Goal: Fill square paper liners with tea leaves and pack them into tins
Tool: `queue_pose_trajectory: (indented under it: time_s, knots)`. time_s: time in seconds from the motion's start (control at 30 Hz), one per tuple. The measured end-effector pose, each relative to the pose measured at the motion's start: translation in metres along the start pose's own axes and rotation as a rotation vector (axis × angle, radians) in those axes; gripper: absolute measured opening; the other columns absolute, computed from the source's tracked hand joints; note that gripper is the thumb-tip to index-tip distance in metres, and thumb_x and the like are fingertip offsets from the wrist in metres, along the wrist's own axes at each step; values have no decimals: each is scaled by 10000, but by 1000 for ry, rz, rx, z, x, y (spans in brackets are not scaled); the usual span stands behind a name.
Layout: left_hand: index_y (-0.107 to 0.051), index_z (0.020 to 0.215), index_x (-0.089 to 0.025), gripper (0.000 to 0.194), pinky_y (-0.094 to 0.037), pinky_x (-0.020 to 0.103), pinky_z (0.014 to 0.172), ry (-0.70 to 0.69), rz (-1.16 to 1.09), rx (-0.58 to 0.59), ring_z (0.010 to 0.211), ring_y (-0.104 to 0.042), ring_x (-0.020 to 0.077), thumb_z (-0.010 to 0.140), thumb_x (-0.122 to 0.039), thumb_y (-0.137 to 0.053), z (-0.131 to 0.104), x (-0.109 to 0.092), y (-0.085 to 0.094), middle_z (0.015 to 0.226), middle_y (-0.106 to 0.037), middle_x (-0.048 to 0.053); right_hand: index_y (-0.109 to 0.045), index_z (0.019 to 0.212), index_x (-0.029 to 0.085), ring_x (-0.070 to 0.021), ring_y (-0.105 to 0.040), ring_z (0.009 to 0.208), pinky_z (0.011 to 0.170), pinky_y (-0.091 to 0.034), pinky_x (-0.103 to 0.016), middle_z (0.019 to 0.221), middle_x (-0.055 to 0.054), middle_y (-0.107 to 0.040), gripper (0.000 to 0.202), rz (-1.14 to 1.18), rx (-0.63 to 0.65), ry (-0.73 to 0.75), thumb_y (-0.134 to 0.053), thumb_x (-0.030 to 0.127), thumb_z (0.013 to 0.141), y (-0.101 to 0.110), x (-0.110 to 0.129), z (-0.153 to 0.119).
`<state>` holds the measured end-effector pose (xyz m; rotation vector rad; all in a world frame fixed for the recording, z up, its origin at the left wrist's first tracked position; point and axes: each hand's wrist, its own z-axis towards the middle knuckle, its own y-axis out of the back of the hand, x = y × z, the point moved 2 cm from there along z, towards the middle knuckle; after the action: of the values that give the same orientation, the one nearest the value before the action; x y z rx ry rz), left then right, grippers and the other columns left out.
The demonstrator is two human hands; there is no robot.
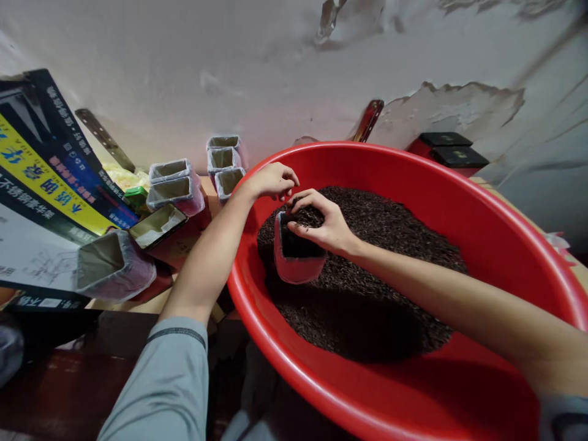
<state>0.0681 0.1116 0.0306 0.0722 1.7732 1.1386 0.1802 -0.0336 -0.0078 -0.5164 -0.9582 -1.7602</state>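
At the left edge of the frame, a printed cardboard box point(55, 177) is seen tilted, its panels marked with bands of black, yellow and blue. Behind it, a perforated metal strip point(105, 138) is leaned against the wall point(147, 67). At the lower left, a plastic-lined container point(142, 278) is set near the box, and farther up, a pair of lined containers point(193, 199) and a group of three lined containers point(225, 174) are stood upright.

Just left of centre, the left hand point(272, 182) is held over the basin's rim, its fingers loosely bent and slightly spread. Below it, a pink lined tub point(298, 271) is placed inside the red basin point(496, 245), above the dark shredded leaves point(381, 226). The right hand point(326, 223) is curved at the tub's mouth, thumb and fingers parted; whether leaves are gripped cannot be told. At the upper right, red-and-black boxes point(452, 152) are partly hidden by the basin.
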Motion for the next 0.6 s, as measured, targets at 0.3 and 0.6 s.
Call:
queue_pose_trajectory:
  time_s: [0.3,0.6]
  knots:
    - [-708,1188,-41,324,-514,189,602,-1,56,79,606,-644,86,921,-31,-525,-2,0,-1,867,-754,91,-771,984,257,-215,-673,1010,980,-534,-436,1042,-52,-708,243,7,147,19,-750,462,857,4,3,3]
    - [-769,940,-103,117,-490,202,600,-131,201,314,629,-661,118,869,-167,-702,-28,-40,-13,744,-741,53,-653,1365,265,-327,-594,1252,1125,-448,-521,1345,-140,-619,540,-638,349,-285,-429,586,991,117,-29,-32]
